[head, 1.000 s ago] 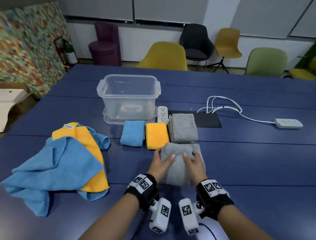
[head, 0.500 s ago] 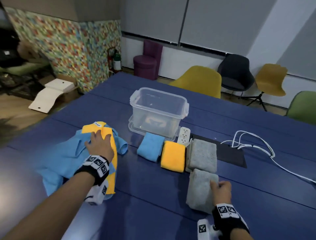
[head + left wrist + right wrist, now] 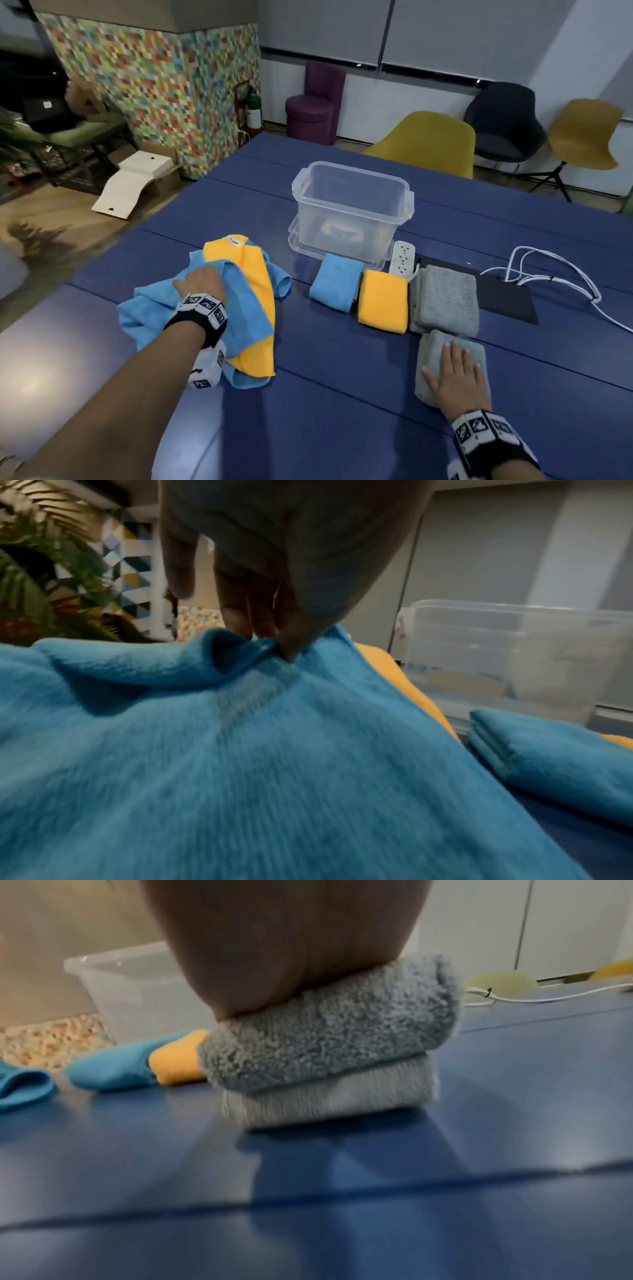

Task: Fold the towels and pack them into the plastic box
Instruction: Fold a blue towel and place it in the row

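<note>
Blue microfibre lay bunched at the left of the table [image 3: 342,394], where the left hand [image 3: 202,286] pinched a raised fold of the loose blue towel [image 3: 164,308] between thumb and fingertips [image 3: 291,647]; a loose orange towel [image 3: 253,281] lay tangled with it, so the lift was best made slowly and straight up, letting the orange one slide free rather than drag along. To the right sat the plastic box [image 3: 352,209], with nothing visibly packed in it, and in front of it a row of 3 folded towels: blue [image 3: 335,282], orange [image 3: 383,301] and grey [image 3: 445,299]. Nearest on the right, the right hand [image 3: 454,373] rested flat, fingers spread, on a second folded grey towel [image 3: 428,349], pressing its layers down; a firm, even press seemed wise, since thick pile tends to spring open
</note>
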